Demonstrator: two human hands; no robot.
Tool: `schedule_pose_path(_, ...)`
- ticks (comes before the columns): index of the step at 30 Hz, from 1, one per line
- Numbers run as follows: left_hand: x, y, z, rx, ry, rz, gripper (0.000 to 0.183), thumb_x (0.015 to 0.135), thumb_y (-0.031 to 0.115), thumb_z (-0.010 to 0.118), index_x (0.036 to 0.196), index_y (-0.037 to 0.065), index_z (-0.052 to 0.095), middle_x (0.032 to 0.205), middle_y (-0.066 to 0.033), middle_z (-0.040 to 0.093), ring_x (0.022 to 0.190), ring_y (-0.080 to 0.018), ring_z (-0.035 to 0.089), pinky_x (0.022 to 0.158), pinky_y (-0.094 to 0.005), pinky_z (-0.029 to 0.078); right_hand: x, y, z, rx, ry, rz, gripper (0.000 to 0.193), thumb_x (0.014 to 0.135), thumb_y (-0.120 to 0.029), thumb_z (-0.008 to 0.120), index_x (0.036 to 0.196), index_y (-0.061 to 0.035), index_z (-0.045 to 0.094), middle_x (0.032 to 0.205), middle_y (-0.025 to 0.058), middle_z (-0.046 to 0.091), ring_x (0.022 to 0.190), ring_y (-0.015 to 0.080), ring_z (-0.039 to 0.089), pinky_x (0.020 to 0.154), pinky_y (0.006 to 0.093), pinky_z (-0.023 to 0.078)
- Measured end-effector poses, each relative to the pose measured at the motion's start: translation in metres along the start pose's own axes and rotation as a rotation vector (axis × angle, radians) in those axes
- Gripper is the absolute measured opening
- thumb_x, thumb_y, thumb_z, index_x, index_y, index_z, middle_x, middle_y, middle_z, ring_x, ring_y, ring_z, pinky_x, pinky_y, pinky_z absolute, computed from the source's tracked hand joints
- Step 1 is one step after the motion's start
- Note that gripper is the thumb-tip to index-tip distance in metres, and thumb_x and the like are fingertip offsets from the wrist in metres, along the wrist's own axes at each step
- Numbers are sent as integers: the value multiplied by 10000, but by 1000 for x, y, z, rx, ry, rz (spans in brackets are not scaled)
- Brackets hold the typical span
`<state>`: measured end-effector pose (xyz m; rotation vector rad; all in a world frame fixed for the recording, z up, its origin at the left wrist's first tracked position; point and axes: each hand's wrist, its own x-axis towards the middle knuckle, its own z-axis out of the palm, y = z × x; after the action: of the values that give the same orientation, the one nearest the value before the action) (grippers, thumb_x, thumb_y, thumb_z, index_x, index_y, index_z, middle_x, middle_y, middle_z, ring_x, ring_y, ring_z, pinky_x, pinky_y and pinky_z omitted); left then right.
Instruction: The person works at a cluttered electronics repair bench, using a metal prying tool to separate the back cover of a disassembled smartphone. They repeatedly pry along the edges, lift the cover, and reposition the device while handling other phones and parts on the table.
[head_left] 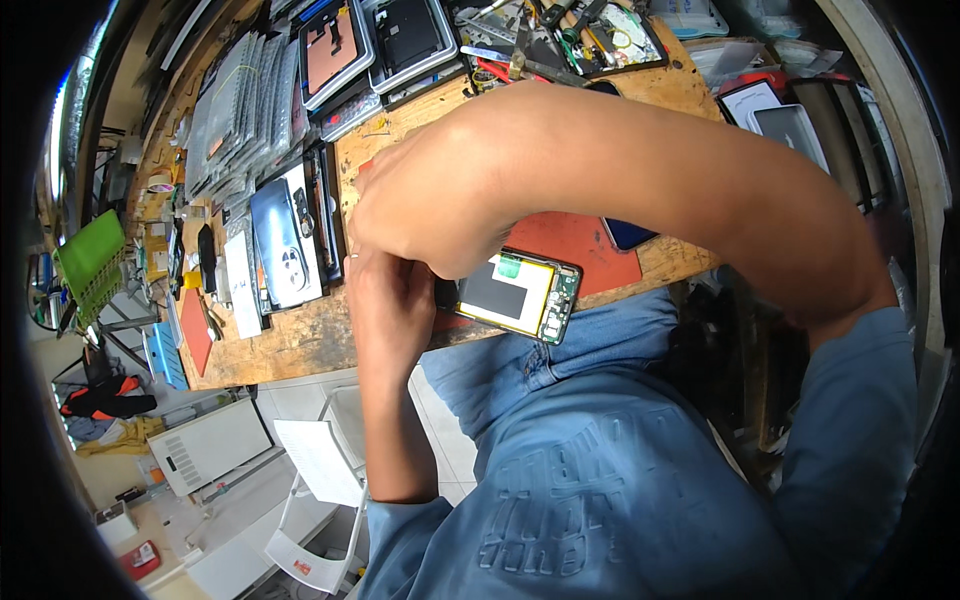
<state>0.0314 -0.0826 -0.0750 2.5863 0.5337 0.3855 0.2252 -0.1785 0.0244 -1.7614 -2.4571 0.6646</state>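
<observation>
Two hands, left hand and right hand, meet at one opened smartphone to their right, by the desk edge; grip indeterminable. One blue phone back lies left of them.

The counter was scuffed, stained wood; the red mat appeared matt. The blue phone was glossy and smooth; the jeans were denim cloth.

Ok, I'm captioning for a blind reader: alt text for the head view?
A person's left hand and right hand meet at one end of an opened phone, its insides exposed, by the near edge of a worn wooden bench. Stacked plastic sleeves and hand tools lie farther back.
</observation>
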Motion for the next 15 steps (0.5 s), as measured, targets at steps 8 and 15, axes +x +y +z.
schedule_pose_path(8,5,-10,3,-97,-36,-15,161,885,-35,732,1044,-55,719,1032,-259,740,1000,-480,676,875,-539,499,-3,-4,10,71,110,90,202,857,-11,676,1002,63,796,979,263,794,950,410,783,834,503,616)
schedule_pose_path(15,13,-14,3,-80,-34,112,170,855,-54,717,1024,-64,735,1007,-282,750,1074,-500,680,935,-538,513,5,-3,8,-66,76,37,219,844,6,682,1034,71,769,991,267,790,973,422,781,840,492,620)
